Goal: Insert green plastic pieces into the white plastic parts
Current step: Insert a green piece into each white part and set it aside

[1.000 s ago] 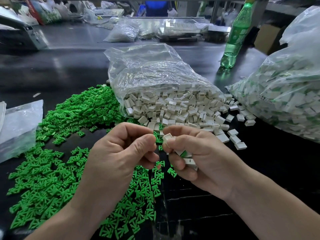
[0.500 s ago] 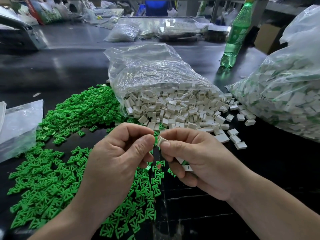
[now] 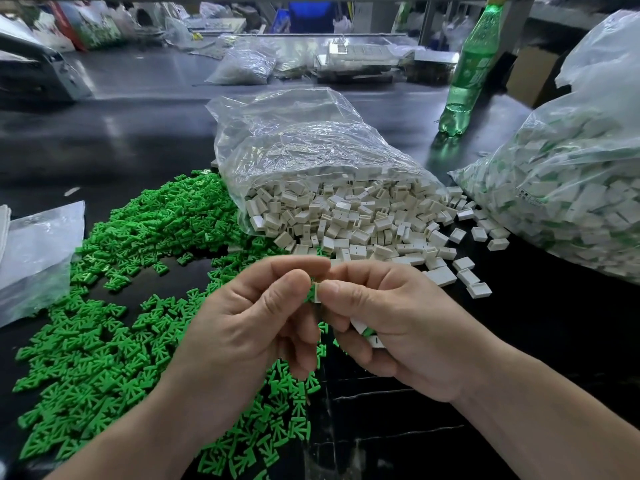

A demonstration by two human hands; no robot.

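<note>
Right at the middle, the two hands meet fingertip to fingertip above the dark table (image 3: pixel 519 341). The left hand (image 3: pixel 242 327) pinches a green plastic piece (image 3: pixel 309 295) between thumb and forefinger, only a sliver of it showing. The right hand (image 3: pixel 391 323) pinches a white plastic part (image 3: pixel 316 293) the same way, pressed against the green one; how far in the green has gone I cannot tell. The right hand's lower fingers are curled over a few more white parts (image 3: pixel 367 332), one showing a bit of green.

Below and to the left of the hands lies a broad heap of loose green pieces (image 3: pixel 104 341). Beyond the hands, a clear plastic bag (image 3: pixel 294 147) lies on its side, white parts spilling from its mouth (image 3: pixel 363 223) onto the table. At the right edge sits a larger bag (image 3: pixel 571 185) full of white parts with green showing through. A green bottle (image 3: pixel 469 74) stands behind, between the two bags.
</note>
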